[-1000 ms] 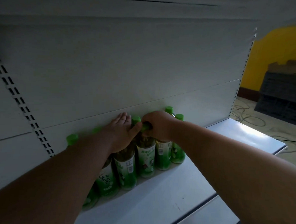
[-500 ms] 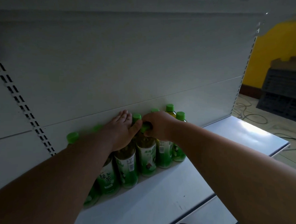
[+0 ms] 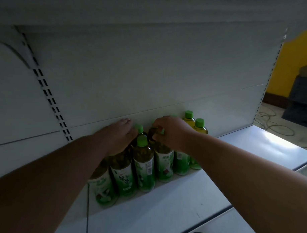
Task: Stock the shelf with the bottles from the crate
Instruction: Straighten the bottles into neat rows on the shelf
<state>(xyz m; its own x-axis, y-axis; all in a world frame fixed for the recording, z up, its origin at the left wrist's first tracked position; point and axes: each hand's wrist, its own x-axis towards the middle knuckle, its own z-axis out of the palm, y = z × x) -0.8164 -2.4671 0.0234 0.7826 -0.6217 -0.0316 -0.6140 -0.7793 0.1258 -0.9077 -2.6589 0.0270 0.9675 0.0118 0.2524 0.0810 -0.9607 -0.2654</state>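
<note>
Several green-capped tea bottles (image 3: 144, 167) stand in rows against the back panel of the white shelf (image 3: 170, 208). My left hand (image 3: 117, 137) lies flat with straight fingers on the tops of the bottles at the left of the group, fingertips near the back panel. My right hand (image 3: 170, 131) grips the neck and cap of a bottle (image 3: 164, 161) in the middle of the group, fingers curled round it. Two bottles with paler liquid (image 3: 200, 127) stand at the right end. The crate is not in view.
The shelf's back panel (image 3: 147, 73) rises close behind the bottles, with slotted uprights at left (image 3: 49, 100) and right (image 3: 263, 93). The shelf board continues to the right (image 3: 263, 144). Beyond it lie floor cables (image 3: 274, 122), a dark stack (image 3: 303, 97) and a yellow wall.
The view has shifted, so the bottles appear further right and lower. My left hand has slid left along the bottle tops, uncovering one cap. My right hand keeps its hold on the middle bottle's neck.
</note>
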